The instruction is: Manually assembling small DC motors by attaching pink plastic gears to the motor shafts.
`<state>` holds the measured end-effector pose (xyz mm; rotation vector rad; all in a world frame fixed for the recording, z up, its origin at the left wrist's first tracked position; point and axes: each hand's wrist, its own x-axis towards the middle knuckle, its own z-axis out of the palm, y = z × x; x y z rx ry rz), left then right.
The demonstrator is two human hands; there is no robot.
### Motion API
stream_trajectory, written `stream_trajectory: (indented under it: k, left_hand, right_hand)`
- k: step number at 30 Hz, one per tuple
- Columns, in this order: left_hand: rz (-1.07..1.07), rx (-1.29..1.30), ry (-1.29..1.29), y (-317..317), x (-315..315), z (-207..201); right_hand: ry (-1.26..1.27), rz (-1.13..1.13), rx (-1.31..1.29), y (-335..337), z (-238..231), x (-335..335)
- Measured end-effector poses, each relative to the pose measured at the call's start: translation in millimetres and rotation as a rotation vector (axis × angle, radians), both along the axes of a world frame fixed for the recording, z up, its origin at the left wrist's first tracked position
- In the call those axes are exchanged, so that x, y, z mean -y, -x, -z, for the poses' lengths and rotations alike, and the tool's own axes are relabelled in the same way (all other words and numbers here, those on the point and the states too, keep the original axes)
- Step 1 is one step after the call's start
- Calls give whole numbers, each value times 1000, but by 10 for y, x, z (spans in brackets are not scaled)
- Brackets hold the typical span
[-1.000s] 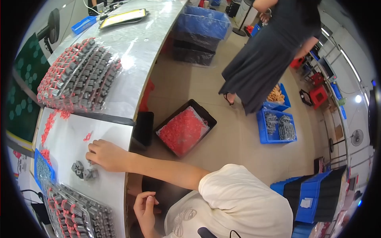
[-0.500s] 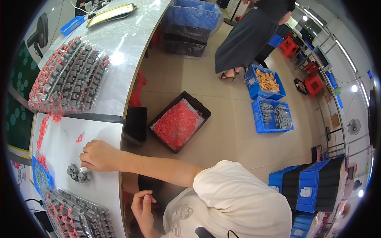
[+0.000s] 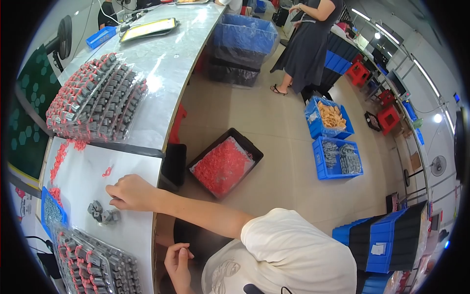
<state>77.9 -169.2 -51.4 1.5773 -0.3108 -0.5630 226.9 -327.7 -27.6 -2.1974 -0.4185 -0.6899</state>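
Over the white table top, my right hand is held with fingers curled and pinched; whatever they grip is hidden. Just beside its fingertips lies a small cluster of grey blocky parts. A single small pink-red piece rests a little beyond the hand. My left hand hangs by the table's edge, loosely closed with thumb against fingers, and I cannot make out anything in it. Loose pink-red pieces form a line along the table's far left side, near a blue tray of small grey bits.
Clear trays of grey parts with pink pieces stand at the lower left; a taller stack rises farther off. On the floor are a black bin of pink pieces and blue crates. A person stands beyond. Blue bins fill the lower right.
The whole view has shifted slightly, bringing more of the far room in. My right fingertips have drawn a little away from the grey parts. My left hand stays by the table edge.
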Motion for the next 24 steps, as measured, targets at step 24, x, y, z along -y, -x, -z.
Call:
stream_trajectory:
  k: [24]
  left_hand:
    - [32, -68, 74, 61, -157, -70]
  right_hand:
    - [-27, 11, -115, 167, -85, 19]
